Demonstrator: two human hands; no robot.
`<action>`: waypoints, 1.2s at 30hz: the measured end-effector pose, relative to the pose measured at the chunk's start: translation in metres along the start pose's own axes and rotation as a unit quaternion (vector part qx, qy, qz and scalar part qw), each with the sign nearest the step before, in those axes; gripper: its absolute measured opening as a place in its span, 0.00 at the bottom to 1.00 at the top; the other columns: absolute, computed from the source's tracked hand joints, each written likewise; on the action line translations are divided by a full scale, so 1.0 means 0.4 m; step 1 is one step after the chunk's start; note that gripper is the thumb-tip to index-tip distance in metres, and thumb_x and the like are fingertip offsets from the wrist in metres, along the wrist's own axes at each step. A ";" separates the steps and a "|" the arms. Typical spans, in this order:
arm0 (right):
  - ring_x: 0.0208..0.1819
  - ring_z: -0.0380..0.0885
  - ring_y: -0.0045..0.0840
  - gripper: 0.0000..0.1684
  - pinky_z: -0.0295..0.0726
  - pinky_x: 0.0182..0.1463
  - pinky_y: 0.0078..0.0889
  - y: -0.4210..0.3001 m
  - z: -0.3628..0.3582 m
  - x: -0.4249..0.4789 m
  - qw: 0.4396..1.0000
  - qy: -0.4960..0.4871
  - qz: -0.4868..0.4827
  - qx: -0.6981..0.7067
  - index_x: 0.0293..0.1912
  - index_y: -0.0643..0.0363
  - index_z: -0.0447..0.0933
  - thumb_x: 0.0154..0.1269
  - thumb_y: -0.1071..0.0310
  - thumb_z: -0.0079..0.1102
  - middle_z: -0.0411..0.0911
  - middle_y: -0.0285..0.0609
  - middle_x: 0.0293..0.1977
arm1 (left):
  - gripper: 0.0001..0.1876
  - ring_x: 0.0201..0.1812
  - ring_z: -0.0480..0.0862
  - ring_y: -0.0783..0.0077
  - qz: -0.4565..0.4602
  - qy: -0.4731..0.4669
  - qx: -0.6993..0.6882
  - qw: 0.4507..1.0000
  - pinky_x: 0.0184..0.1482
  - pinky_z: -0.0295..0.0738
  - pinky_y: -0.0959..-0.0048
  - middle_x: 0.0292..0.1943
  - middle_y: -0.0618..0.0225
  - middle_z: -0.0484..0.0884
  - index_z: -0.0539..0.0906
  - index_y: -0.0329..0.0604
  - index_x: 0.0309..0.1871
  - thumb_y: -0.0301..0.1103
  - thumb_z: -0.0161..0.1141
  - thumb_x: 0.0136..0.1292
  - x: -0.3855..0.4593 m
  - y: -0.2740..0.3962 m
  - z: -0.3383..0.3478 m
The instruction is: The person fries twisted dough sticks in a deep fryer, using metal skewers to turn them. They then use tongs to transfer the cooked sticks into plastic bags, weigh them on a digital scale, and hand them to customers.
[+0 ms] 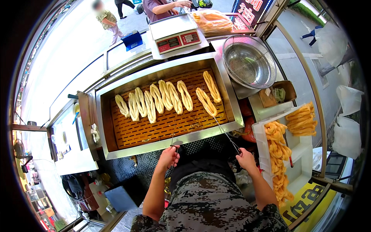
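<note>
Below the front rim of a rectangular metal fryer, my left hand grips a thin metal rod, its far end near the pale dough twists. My right hand is closed on the looped handle of thin metal tongs or a skewer; its tip meets the lower end of a golden dough twist. Another golden twist lies just beyond, at the right. Several paler twists float side by side in the oil, over a slotted plate.
Beyond the fryer stand a digital scale and bagged fried dough, with a person behind. A wire basket in a metal bowl sits at the back right. White plastic trays with fried dough are at the right.
</note>
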State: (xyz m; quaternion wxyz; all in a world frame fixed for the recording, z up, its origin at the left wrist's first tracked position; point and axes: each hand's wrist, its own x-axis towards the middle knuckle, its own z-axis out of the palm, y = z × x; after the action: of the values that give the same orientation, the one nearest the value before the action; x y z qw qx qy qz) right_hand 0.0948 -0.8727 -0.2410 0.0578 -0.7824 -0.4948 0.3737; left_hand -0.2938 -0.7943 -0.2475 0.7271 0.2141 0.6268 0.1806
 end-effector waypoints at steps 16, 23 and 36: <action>0.36 0.80 0.44 0.27 0.77 0.41 0.44 -0.091 0.063 0.060 0.998 -0.010 -0.056 -0.025 0.56 0.60 0.74 0.57 0.62 0.62 0.79 0.47 0.31 | 0.17 0.33 0.80 0.47 0.147 0.161 0.299 0.929 0.36 0.75 0.54 0.33 0.49 0.82 0.79 0.37 0.48 0.41 0.45 0.72 0.042 -0.103 -0.110; 0.36 0.80 0.44 0.27 0.77 0.42 0.44 -0.090 0.074 0.069 0.999 0.001 -0.044 -0.029 0.56 0.60 0.74 0.56 0.62 0.63 0.79 0.47 0.30 | 0.17 0.15 0.72 0.79 0.019 0.026 -0.062 0.998 0.15 0.68 0.77 0.23 0.70 0.76 0.75 0.45 0.58 0.40 0.43 0.75 -0.031 -0.041 -0.084; 0.34 0.80 0.42 0.27 0.77 0.40 0.43 -0.140 0.104 0.072 0.998 -0.012 -0.061 -0.024 0.56 0.60 0.74 0.57 0.62 0.62 0.79 0.45 0.28 | 0.17 0.19 0.78 0.67 0.151 0.208 0.230 0.939 0.23 0.73 0.67 0.26 0.60 0.79 0.79 0.39 0.50 0.40 0.45 0.72 0.054 -0.125 -0.232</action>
State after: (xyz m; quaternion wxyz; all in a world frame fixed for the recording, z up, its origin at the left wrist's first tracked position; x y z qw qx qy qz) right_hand 0.0340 -0.8325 -0.2602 0.0556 -0.7478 -0.5509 0.3663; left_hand -0.3825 -0.8172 -0.3039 0.4755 0.4249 0.7491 0.1795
